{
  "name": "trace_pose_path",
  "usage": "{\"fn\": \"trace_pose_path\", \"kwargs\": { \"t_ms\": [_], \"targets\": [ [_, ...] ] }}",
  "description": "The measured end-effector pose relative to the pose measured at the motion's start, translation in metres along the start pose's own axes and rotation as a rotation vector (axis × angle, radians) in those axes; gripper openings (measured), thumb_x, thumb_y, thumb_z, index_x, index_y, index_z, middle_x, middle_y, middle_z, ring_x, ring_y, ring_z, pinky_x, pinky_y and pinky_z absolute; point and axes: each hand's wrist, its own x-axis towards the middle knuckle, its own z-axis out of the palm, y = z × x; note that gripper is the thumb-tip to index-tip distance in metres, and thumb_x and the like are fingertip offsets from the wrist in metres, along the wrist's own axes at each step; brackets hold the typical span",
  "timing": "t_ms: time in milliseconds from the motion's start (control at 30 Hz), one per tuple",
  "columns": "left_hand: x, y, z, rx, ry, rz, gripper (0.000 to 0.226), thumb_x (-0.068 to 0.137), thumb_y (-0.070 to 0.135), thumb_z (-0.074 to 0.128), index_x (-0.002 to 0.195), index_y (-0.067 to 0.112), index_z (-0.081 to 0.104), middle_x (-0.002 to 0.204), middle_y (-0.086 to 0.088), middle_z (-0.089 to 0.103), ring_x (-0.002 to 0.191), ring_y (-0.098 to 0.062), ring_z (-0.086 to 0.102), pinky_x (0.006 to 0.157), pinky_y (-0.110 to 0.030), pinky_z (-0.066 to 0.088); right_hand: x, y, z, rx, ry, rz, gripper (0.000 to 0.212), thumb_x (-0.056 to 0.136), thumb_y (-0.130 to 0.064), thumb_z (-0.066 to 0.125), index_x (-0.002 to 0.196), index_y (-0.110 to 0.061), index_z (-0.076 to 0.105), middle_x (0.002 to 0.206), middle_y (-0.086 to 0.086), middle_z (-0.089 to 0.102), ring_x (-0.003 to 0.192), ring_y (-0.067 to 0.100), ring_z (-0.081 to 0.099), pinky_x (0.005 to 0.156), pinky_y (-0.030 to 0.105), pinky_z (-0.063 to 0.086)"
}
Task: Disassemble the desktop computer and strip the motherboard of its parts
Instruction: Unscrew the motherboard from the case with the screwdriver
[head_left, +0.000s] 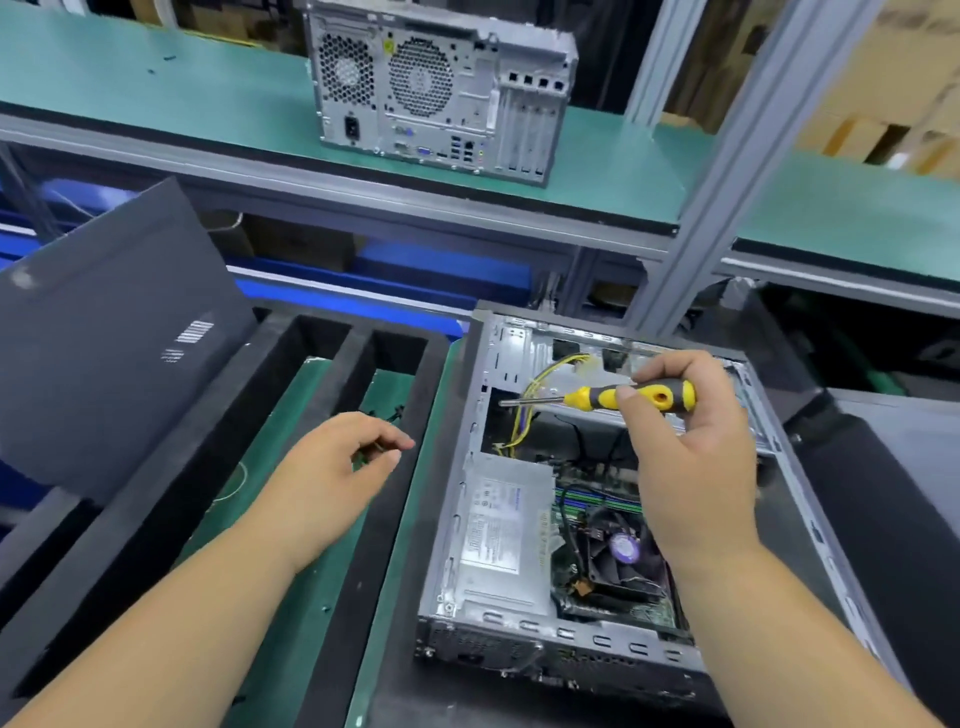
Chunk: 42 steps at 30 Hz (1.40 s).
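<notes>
While our right hand (691, 447) gripped the yellow-and-black screwdriver (618, 397) above the opened computer case (597, 493), our left hand (332, 473) hovered over the black tray (363, 519), fingers loosely curled, grasping nothing.

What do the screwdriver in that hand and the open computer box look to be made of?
The screwdriver, held by the right hand, seems to have a shiny bare steel shaft and a yellow-and-black handle, probably plastic with rubbery grip. The open computer box looks like thin sheet metal, dull grey and unpainted inside, with stamped slots and folded edges.
</notes>
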Motion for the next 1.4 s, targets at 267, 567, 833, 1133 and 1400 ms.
{"fn": "trace_pose_path", "kwargs": {
  "t_ms": [267, 567, 833, 1133, 1400],
  "targets": [
    [0.015, 0.041, 0.034, 0.024, -0.099, 0.204, 0.022, 0.089, 0.016, 0.063, 0.093, 0.038, 0.067, 0.094, 0.02, 0.06, 0.095, 0.002, 0.055, 0.078, -0.002, 0.036, 0.006, 0.034, -0.053, -0.322, -0.144, 0.103, 0.008, 0.088, -0.035, 0.064, 0.092, -0.032, 0.057, 0.062, -0.009, 0.053, 0.055, 0.013, 0.045, 0.056, 0.025, 0.034],
    [0.031, 0.102, 0.079, 0.078, -0.304, 0.338, 0.017, 0.091, 0.022, 0.062, 0.099, 0.036, 0.067, 0.097, 0.02, 0.057, 0.093, 0.006, 0.053, 0.079, -0.007, 0.038, 0.023, 0.092, -0.13, -1.245, -0.466, 0.015, 0.009, 0.086, -0.04, 0.065, 0.094, -0.039, 0.06, 0.074, -0.012, 0.033, 0.102, 0.018, 0.037, 0.091, 0.038, 0.021],
    [0.04, 0.139, 0.131, 0.255, -0.478, 0.349, 0.017, 0.089, 0.036, 0.059, 0.104, 0.04, 0.064, 0.101, 0.019, 0.055, 0.097, -0.003, 0.053, 0.09, -0.028, 0.046, 0.031, 0.112, -0.138, -1.365, -0.599, -0.046, 0.013, 0.09, -0.026, 0.059, 0.099, -0.035, 0.059, 0.091, -0.009, 0.061, 0.103, 0.02, 0.037, 0.095, 0.041, 0.023],
    [0.044, 0.145, 0.155, 0.406, -0.621, 0.338, 0.021, 0.09, 0.041, 0.056, 0.111, 0.039, 0.062, 0.109, 0.013, 0.051, 0.104, -0.01, 0.052, 0.094, -0.031, 0.043, 0.029, 0.128, -0.146, -1.363, -0.595, -0.12, 0.017, 0.086, -0.021, 0.057, 0.099, -0.032, 0.059, 0.093, -0.012, 0.062, 0.103, 0.017, 0.034, 0.095, 0.04, 0.018],
    [0.066, 0.185, 0.187, 0.717, -0.854, 0.425, 0.041, 0.094, 0.036, 0.051, 0.133, 0.024, 0.052, 0.128, -0.004, 0.052, 0.111, -0.025, 0.055, 0.082, -0.03, 0.043, 0.033, 0.126, -0.147, -1.353, -0.597, -0.1, 0.013, 0.087, -0.024, 0.056, 0.096, -0.033, 0.059, 0.089, -0.015, 0.06, 0.096, 0.012, 0.028, 0.091, 0.039, 0.014]
  ]
}}
